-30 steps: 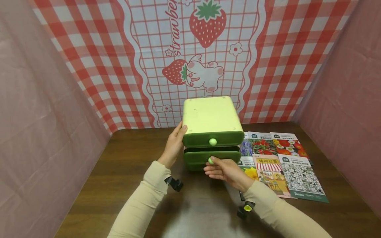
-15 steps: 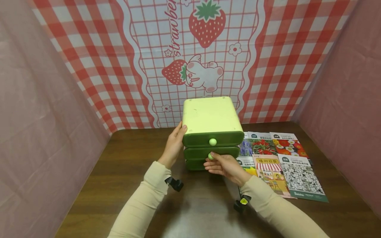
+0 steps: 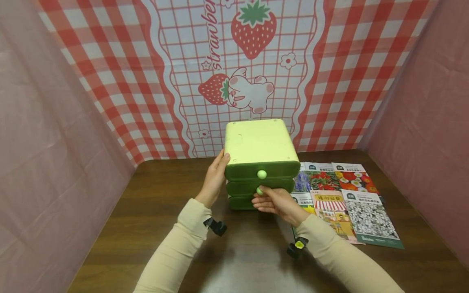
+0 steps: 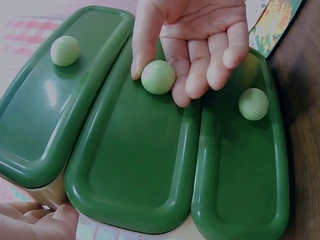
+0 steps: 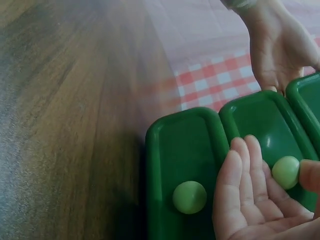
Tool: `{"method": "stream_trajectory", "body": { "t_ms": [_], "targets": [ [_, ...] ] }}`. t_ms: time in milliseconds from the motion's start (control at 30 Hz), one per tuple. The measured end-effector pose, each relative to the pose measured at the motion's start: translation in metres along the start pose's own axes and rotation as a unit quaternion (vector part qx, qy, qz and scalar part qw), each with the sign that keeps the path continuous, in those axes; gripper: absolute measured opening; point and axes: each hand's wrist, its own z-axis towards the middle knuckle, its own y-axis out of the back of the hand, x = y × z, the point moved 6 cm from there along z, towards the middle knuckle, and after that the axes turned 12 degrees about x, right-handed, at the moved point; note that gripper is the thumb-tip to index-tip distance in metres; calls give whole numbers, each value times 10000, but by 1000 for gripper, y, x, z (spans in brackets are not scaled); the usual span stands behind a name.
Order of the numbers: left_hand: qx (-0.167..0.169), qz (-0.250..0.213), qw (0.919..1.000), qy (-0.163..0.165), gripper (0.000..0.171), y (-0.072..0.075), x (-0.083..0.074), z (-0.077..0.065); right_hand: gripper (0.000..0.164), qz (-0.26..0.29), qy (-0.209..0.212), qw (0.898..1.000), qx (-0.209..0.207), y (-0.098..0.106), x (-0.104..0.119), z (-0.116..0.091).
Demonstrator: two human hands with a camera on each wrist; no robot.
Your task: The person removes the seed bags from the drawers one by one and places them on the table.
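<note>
A small chest of drawers (image 3: 260,140) with a pale yellow-green top and three dark green fronts stands against the back cloth. My right hand (image 3: 280,203) pinches the round light-green knob (image 4: 158,77) of the middle drawer (image 4: 135,155) between thumb and index finger; its other fingers lie extended below. The middle drawer sits level with the top drawer (image 3: 242,172) and the bottom drawer (image 4: 245,175). Against the chest's left side rests my left hand (image 3: 215,179), thumb near the upper front edge. What the drawers contain is hidden.
Several flower seed packets (image 3: 371,215) lie spread on the wooden table (image 3: 157,228), right of the chest. Behind it hangs a red-and-white checked strawberry cloth (image 3: 128,73). Pink cloth (image 3: 432,122) walls off both sides.
The middle drawer, partly pulled out a second ago, has slid back in toward the chest, with my right hand moving along on its knob. My left hand stays at the chest's side.
</note>
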Motion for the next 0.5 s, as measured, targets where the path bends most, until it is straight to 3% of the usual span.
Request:
{"method": "stream_trajectory", "body": {
  "t_ms": [200, 500],
  "targets": [
    [122, -130, 9998, -112, 75, -2, -1, -1, 61, 10, -1, 10000, -5, -1, -1, 2],
    [230, -748, 9964, -313, 67, 0, 2, -9, 64, -281, -4, 9996, -6, 3, -1, -6]
  ]
}}
